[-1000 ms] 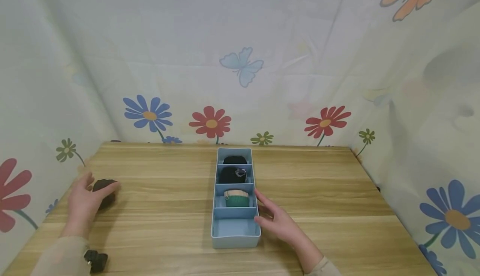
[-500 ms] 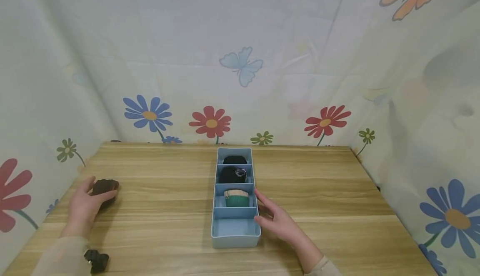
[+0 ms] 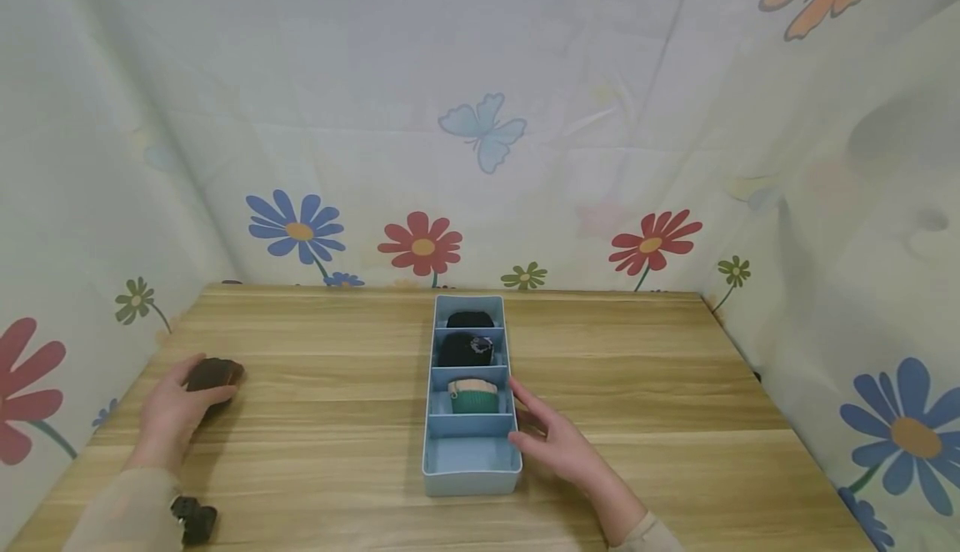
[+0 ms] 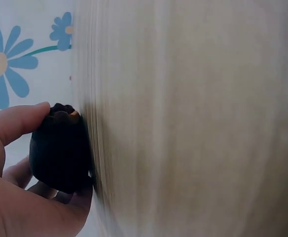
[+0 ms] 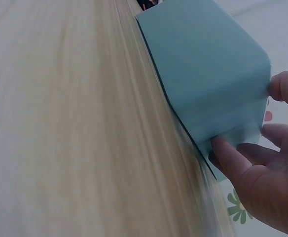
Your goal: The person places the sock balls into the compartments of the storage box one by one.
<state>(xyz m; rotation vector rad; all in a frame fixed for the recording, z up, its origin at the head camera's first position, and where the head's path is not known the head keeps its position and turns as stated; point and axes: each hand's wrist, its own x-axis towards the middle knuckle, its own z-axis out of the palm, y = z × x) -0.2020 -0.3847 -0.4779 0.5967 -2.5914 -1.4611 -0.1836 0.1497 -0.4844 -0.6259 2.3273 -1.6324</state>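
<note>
At the left of the table, my left hand (image 3: pixel 174 406) grips a rolled-up black sock (image 3: pixel 212 378), thumb on the near side and fingers behind. A bit of orange shows at the ruffled end of the sock (image 4: pixel 62 148) in the left wrist view, low by the wood. My right hand (image 3: pixel 558 445) rests its fingertips along the right side of a light blue divided box (image 3: pixel 471 484). In the right wrist view its fingers (image 5: pixel 230 158) touch the box wall, loosely bent. Inside the box sit a green and beige rolled sock (image 3: pixel 474 400) and two black bundles, the nearer patterned (image 3: pixel 459 350).
The box stands lengthwise on a wood-grain table (image 3: pixel 337 419), its front compartment bare. A flowered cloth (image 3: pixel 360 160) hangs behind and at both sides. A small black device (image 3: pixel 197 522) is at the left wrist.
My left hand has closed on the black sock and shifted slightly right with it; the sock has tilted, its orange bit now showing. The right hand and box have stayed in place.
</note>
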